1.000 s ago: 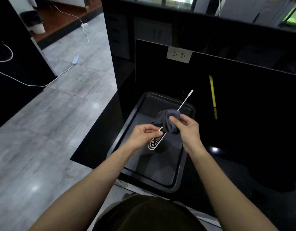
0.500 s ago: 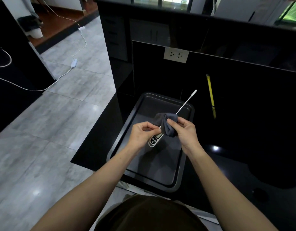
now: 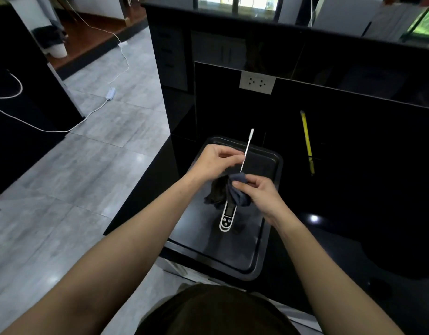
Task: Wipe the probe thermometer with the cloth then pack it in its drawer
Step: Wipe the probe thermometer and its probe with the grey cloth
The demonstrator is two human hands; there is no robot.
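The probe thermometer (image 3: 226, 220) hangs over a black tray (image 3: 269, 240), its white-rimmed body with display and buttons nearest me and its thin probe pointing away, ending in a white cap. My left hand (image 3: 216, 162) pinches the probe shaft midway. My right hand (image 3: 260, 194) holds a grey cloth (image 3: 237, 193) wrapped around the joint between probe and body. The cloth hides the top of the body. No drawer shows in this view.
The tray sits on a glossy black counter (image 3: 353, 189). A yellow stick-like tool (image 3: 306, 141) lies on the counter right of the tray. A white wall socket (image 3: 257, 82) is behind. Grey tiled floor (image 3: 63, 189) with a white cable lies to the left.
My left hand has let go of the thermometer's body and now pinches the probe shaft farther away. The cloth in my right hand has slid down to the body end.
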